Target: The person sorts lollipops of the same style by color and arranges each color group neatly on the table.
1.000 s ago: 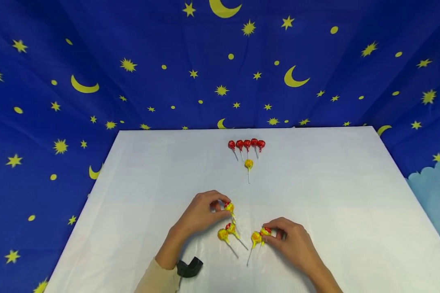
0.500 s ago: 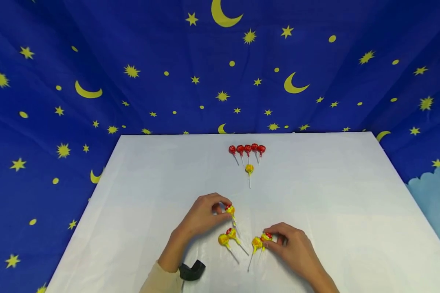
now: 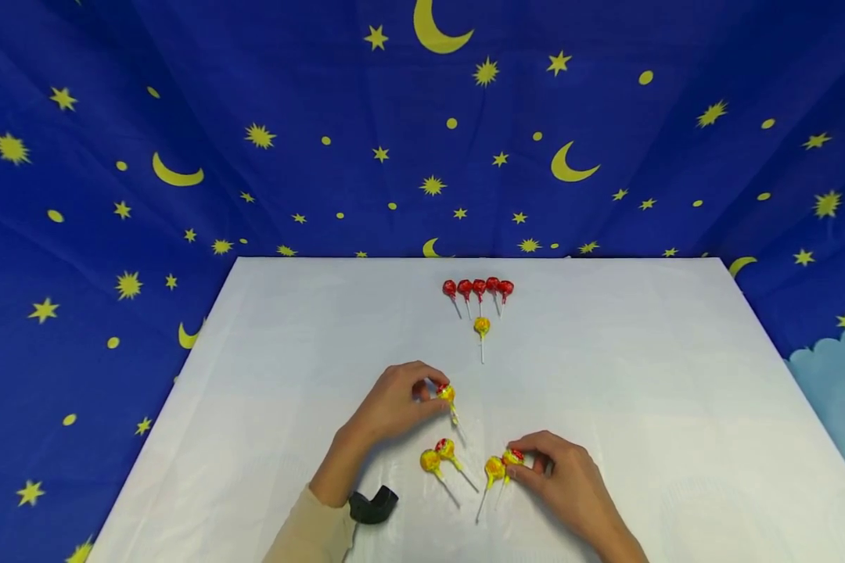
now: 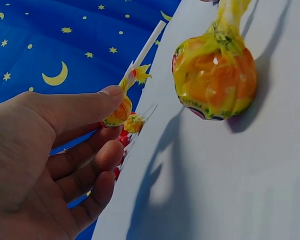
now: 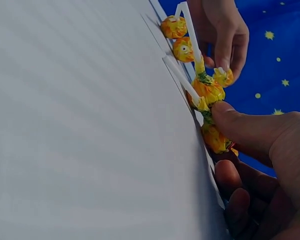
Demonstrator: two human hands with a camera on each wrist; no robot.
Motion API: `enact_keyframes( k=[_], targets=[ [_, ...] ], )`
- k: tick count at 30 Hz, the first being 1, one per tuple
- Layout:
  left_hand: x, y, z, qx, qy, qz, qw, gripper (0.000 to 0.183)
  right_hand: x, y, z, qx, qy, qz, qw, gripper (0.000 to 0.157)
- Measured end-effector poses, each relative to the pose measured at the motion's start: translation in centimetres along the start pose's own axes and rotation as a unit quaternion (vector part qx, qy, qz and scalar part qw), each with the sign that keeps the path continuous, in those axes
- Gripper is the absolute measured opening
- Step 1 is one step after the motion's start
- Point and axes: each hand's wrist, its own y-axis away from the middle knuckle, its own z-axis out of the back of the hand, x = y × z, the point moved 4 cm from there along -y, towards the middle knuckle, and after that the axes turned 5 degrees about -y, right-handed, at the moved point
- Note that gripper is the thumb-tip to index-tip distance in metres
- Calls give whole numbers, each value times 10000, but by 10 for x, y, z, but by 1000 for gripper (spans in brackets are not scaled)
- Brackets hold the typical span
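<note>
My left hand (image 3: 394, 403) pinches a yellow-wrapped lollipop (image 3: 447, 393) by its head, lifted a little off the white table (image 3: 289, 352); the left wrist view shows thumb and fingers (image 4: 97, 102) round that lollipop (image 4: 121, 111). My right hand (image 3: 559, 477) pinches another yellow lollipop (image 3: 512, 457) that lies on the table, seen close in the right wrist view (image 5: 216, 139) under the thumb (image 5: 240, 125). Three more yellow lollipops (image 3: 436, 457) lie between the hands. Farther back a row of several red lollipops (image 3: 477, 288) lies with one yellow lollipop (image 3: 482, 327) just in front.
A blue cloth with yellow stars and moons (image 3: 422, 125) hangs behind and around the table. A black wrist strap (image 3: 372, 504) sits on my left forearm. The table's far edge (image 3: 465, 259) runs just behind the red row.
My left hand has lifted its yellow lollipop slightly up and away from the pile. The right hand has stayed on its lollipop. The camera view shifted a little.
</note>
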Motion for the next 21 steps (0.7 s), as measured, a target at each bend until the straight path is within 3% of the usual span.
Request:
enact_keyframes(
  k=[11, 21],
  targets=[
    [9, -11, -3, -213, 313, 159, 9992, 24, -2, 4, -3, 40, -82, -29, 10000, 29],
    [14, -33, -5, -322, 273, 266, 9988, 25, 1, 0, -1, -24, -31, 49, 10000, 28]
  ],
)
